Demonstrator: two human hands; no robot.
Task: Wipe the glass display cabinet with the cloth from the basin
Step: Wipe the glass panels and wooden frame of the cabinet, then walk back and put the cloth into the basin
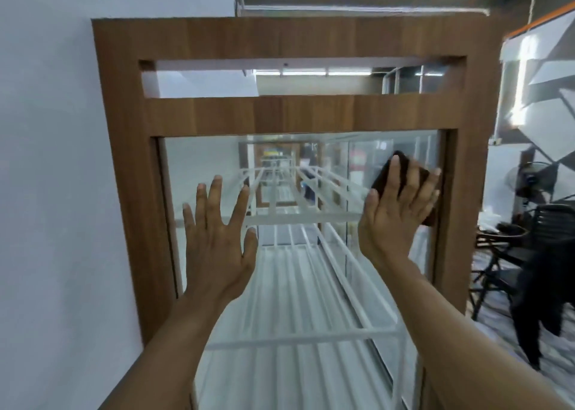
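Note:
A tall glass display cabinet (130, 191) with a brown wooden frame fills the view, and white wire shelves show behind its glass front (202, 163). My right hand (395, 210) presses a dark cloth (417, 173) flat against the glass near the upper right corner, fingers spread over it. My left hand (217, 238) rests flat on the glass at the left with fingers apart and holds nothing. The basin is out of view.
A white wall (46, 160) runs along the cabinet's left side. To the right stand dark chairs (529, 254) and a standing fan (525, 179). The glass reflects ceiling lights and the room.

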